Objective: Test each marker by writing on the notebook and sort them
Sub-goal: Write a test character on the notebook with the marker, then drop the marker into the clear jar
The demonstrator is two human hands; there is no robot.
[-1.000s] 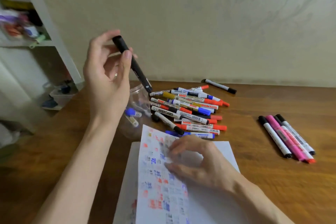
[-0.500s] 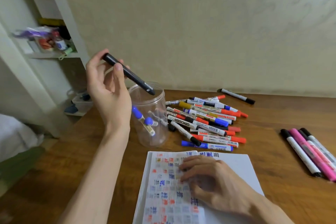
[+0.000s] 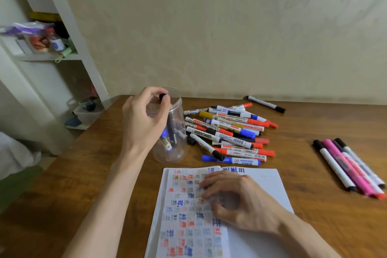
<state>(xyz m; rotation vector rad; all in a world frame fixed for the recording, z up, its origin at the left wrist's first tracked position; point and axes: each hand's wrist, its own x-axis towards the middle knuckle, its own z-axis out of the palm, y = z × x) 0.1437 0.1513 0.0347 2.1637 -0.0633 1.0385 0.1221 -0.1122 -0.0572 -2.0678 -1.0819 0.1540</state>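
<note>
- Black marker (image 3: 163, 97): upright, lower part inside the clear plastic jar (image 3: 178, 154), top end level with the rim. The jar stands on the surface (image 3: 83, 174), just left of the unsorted marker pile (image 3: 230, 132).
- Left hand (image 3: 144, 117): fingers (image 3: 154, 92) curled, pinching the marker's top end between thumb and fingertips. Nothing else held.
- Right hand (image 3: 243, 201): lies on the notebook (image 3: 263, 182), fingers loosely bent, tips on the scribbled page, holding nothing.
- Jar contents: at least one blue-capped marker (image 3: 165, 142) leans near the bottom. The exact count is unclear through the plastic.
- Judgement: the step in hand is the drop into the jar. It is best done by lowering the marker until its tip is near the bottom and only then letting go, so the light jar does not rock or tip toward the pile.
- The hand partly covers the jar mouth, so the wrist should lift straight up and clear of the rim on withdrawal.
- Separate group (image 3: 347, 165) of black and pink markers lies well apart on the right. The two lots should not be mixed.
</note>
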